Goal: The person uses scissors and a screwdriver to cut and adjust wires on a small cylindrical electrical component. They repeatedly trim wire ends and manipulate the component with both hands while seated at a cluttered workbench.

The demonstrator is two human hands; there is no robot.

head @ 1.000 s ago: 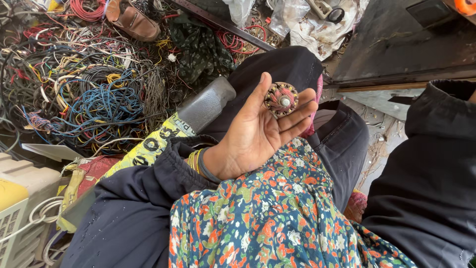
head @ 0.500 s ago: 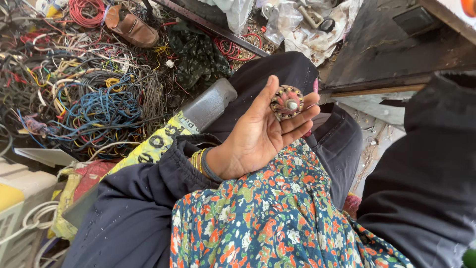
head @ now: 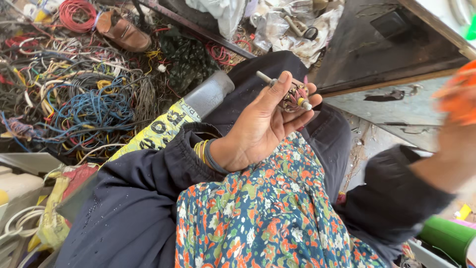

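Note:
My left hand (head: pixel 258 129) is raised palm-up over my lap and grips a small motor armature (head: pixel 295 95) with reddish copper windings and a steel shaft sticking out both ends. Thumb and fingers close around it. Gold bangles sit on that wrist. My right hand (head: pixel 446 149) comes in blurred at the right edge, in a dark sleeve, with a blurred orange object (head: pixel 463 92) at its fingers. A floral cloth (head: pixel 267 213) covers my lap.
A big tangle of coloured wires (head: pixel 84 99) lies on the left, with a brown shoe (head: pixel 124 32) and a red wire coil (head: pixel 77 12) behind. A grey cylinder (head: pixel 208 94) leans by my knee. A dark metal cabinet (head: pixel 386 44) stands right; a green tube (head: pixel 446 235) lies lower right.
My left hand has turned the armature from face-on to sideways, so its shaft now shows. My right hand has come down into view with the orange object.

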